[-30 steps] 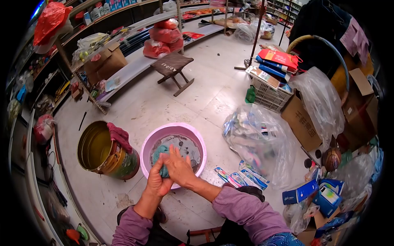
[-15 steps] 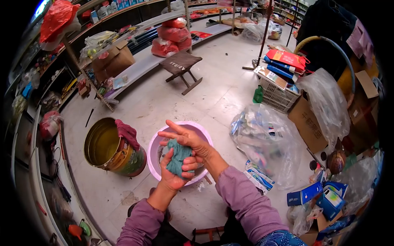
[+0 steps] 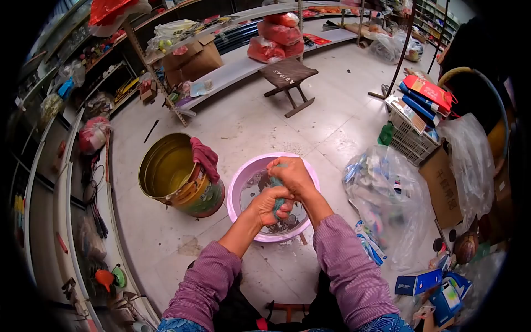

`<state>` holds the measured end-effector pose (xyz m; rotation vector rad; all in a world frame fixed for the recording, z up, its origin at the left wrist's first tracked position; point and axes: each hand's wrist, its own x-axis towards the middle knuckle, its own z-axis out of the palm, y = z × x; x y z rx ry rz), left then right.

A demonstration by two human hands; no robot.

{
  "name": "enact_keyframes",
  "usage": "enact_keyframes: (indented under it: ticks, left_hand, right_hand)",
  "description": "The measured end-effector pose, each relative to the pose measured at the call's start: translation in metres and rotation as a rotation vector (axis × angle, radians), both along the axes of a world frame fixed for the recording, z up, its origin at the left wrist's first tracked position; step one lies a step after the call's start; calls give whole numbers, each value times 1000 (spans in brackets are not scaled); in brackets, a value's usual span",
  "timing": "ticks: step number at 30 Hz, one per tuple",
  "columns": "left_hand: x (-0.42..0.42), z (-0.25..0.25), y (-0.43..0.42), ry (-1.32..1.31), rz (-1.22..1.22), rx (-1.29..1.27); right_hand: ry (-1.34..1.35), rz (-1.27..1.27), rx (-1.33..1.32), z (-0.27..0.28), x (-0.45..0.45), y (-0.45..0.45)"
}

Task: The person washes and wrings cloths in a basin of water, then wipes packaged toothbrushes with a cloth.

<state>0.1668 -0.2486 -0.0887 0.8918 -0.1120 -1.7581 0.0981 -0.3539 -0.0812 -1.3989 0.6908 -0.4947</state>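
A teal cloth (image 3: 278,206) is bunched and squeezed between my two hands over a lavender basin (image 3: 271,238). My left hand (image 3: 267,207) wraps its lower part, while my right hand (image 3: 293,176) grips the upper end. Both fists are closed, touch each other and hide most of the cloth. Cloudy water (image 3: 250,192) with dark patches shows inside the basin. To the left stands a tall metal bucket (image 3: 200,202) with yellowish insides, and a dark red cloth (image 3: 205,159) hangs over its rim.
A folding stool (image 3: 287,74) stands beyond the basin, near a low shelf (image 3: 229,83). On the right lie a clear plastic bag (image 3: 390,202), a loaded crate (image 3: 408,138) and blue boxes (image 3: 418,282). Shelving (image 3: 69,221) runs along the left.
My hands have closed from a looser, spread-finger hold into tight fists round the teal cloth, now squeezed narrow. The view has shifted, so the surroundings sit further right.
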Motion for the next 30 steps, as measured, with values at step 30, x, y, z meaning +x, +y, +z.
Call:
enact_keyframes:
  ticks: [30]
  left_hand:
    - [4, 14, 10, -9, 113, -112]
  right_hand:
    - [-435, 134, 640, -1, -28, -26]
